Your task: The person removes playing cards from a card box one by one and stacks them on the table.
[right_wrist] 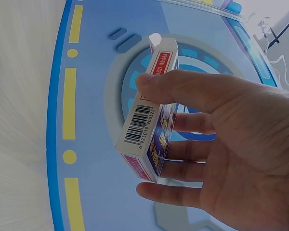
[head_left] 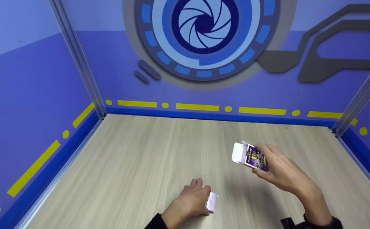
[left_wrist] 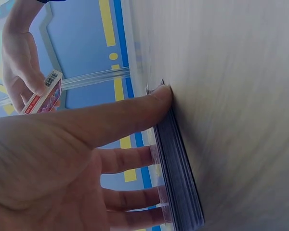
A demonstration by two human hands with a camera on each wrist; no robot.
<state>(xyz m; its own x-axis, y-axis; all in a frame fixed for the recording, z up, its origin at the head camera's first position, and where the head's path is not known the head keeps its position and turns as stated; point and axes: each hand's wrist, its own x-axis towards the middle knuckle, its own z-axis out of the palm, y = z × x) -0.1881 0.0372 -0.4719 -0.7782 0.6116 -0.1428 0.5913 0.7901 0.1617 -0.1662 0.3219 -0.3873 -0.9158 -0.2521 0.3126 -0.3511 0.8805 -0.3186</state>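
Note:
My left hand (head_left: 191,199) is low over the table and grips a stack of cards (head_left: 212,203) by its edges. In the left wrist view, the thumb presses one end of the dark-edged stack (left_wrist: 179,171), with fingers against its far side. Raised above the table to the right, my right hand (head_left: 282,168) holds a small printed card box (head_left: 256,158) between thumb and fingers. The box is tilted, its white end flap (head_left: 237,153) folded open toward the left. A barcode shows on the box's narrow side (right_wrist: 139,125) in the right wrist view. The inside of the box is hidden.
The pale wood-grain table (head_left: 134,165) is bounded by a blue back wall (head_left: 115,70) and side walls with yellow dashes. Metal posts (head_left: 80,60) stand at the back corners.

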